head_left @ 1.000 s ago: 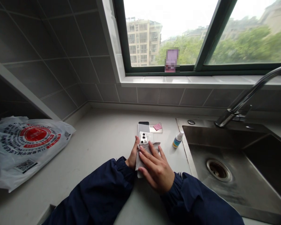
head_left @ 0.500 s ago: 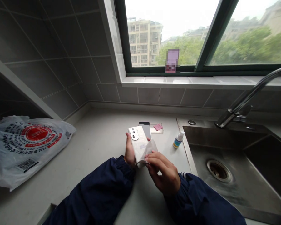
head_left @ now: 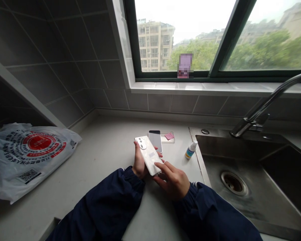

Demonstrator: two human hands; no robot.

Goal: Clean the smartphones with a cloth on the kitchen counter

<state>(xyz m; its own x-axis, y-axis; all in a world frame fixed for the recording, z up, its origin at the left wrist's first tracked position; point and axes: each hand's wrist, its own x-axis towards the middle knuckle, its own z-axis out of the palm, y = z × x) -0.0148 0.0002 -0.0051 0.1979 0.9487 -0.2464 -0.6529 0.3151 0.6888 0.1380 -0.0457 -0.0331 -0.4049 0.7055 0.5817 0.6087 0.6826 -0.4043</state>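
Note:
A white smartphone [head_left: 150, 152] is tilted above the counter, its back and oval camera bump facing up. My left hand [head_left: 139, 163] is closed around it from the left and below, with fingertips showing past its right edge. My right hand [head_left: 174, 179] pinches the phone's lower right corner, fingers on the back and thumb near the lower edge. Whether a cloth is tucked under that corner I cannot make out. Just behind the held phone lies a flat, dark-topped device like a second phone [head_left: 155, 138]. A clear phone case [head_left: 172, 141] beside it bears a pink packet [head_left: 169, 136].
A small white spray bottle [head_left: 191, 150] with a blue and yellow label stands left of the steel sink [head_left: 259, 201]. The faucet [head_left: 248, 118] arches over the sink. On the left, a printed plastic bag [head_left: 52, 160] lies on the counter [head_left: 100, 147]. A window is behind.
The thin greyish cloth that lay over the phone's lower part is out of sight. The phone has turned slightly, its top leaning left, and my right fingers now rest on its bare back.

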